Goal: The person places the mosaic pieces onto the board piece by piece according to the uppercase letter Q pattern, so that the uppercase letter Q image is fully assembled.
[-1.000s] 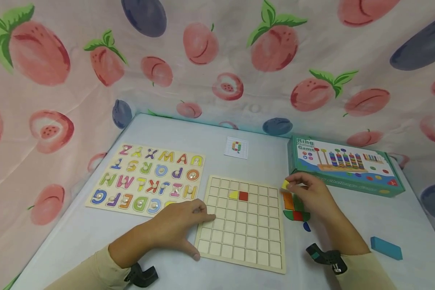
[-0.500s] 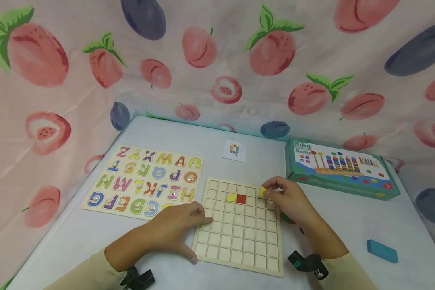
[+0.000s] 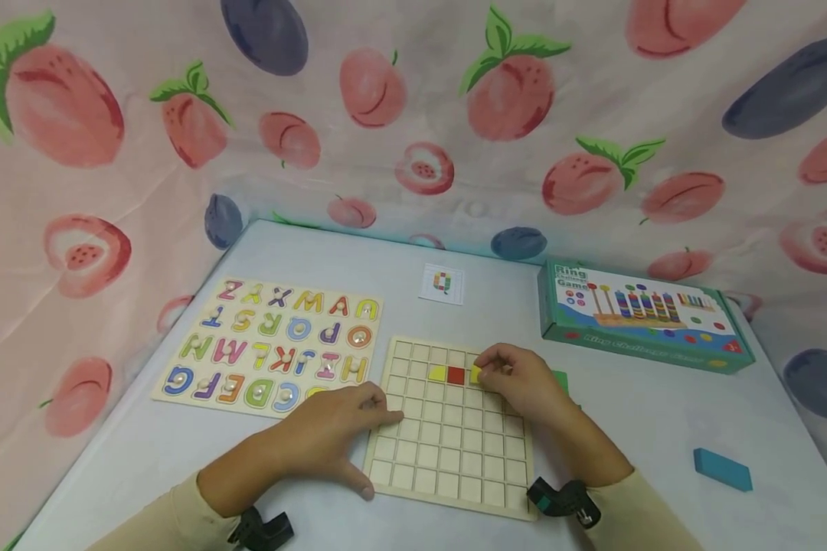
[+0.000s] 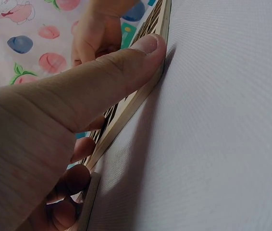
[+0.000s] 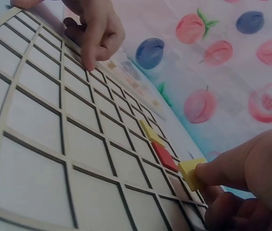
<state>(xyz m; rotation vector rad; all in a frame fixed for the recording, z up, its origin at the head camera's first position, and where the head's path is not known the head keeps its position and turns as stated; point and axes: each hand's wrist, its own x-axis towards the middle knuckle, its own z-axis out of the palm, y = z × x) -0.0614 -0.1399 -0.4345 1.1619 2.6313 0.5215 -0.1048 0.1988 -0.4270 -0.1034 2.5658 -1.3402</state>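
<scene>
1 yellow pc [image 5: 187, 171] in R hand [image 3: 529, 388]; box [image 3: 644, 317]: "Ring Challenge Game."

The desk [image 3: 648, 428] is viewed forward and down from the head; the grid board [image 3: 449, 459] is shared by both close, slanted wrist views, in the dim left one seemingly seen almost edge-on.

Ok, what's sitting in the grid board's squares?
A yellow piece and a red piece, side by side. The right hand pinches a second yellow piece beside the red one; that hand hides some squares of the grid board in the head view.
</scene>
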